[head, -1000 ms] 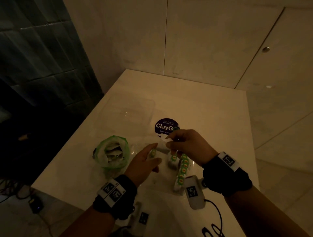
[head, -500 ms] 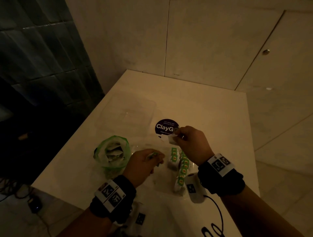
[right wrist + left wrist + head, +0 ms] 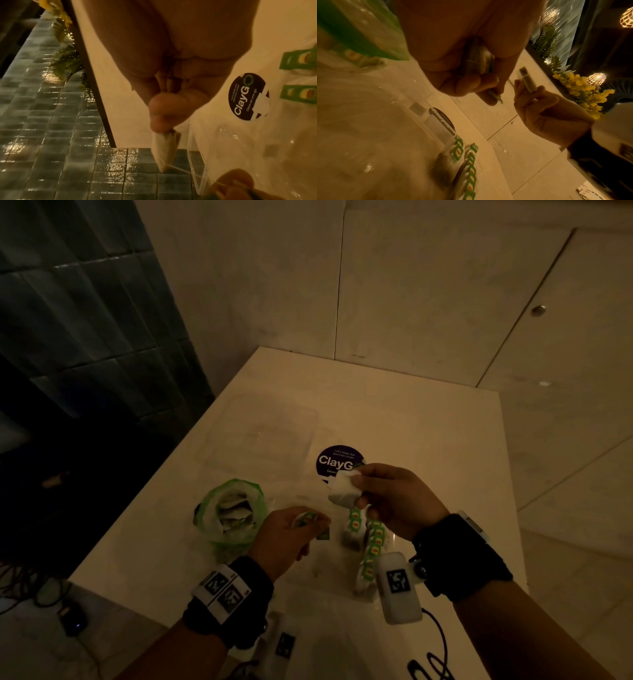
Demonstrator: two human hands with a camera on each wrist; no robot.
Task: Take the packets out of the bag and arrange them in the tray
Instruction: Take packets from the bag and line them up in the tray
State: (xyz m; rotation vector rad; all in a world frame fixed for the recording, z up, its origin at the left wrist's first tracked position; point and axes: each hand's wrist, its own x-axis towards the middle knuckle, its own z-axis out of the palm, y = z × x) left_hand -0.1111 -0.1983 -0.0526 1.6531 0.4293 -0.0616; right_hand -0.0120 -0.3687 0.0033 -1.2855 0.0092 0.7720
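A green plastic bag (image 3: 233,511) with several tea packets stands open at the left. My right hand (image 3: 358,491) pinches a white tea bag (image 3: 344,487) above the clear tray (image 3: 308,570); the same tea bag (image 3: 166,147) hangs from its fingertips in the right wrist view. My left hand (image 3: 315,520) pinches a green tag (image 3: 305,518), with another packet (image 3: 477,60) curled in its palm. A thin string (image 3: 181,171) runs from the tea bag toward the left hand. A row of green-tagged packets (image 3: 371,542) lies in the tray under the right wrist.
A second clear container (image 3: 260,436) sits behind the bag. A round dark ClayGo sticker (image 3: 337,460) is on the white table (image 3: 428,440). The table's left edge drops to a dark tiled wall. Cables (image 3: 431,662) lie near the front edge.
My right hand has pulled the tea bag up and away from the left hand. The left hand has curled its fingers round the green tag and drawn back a little.
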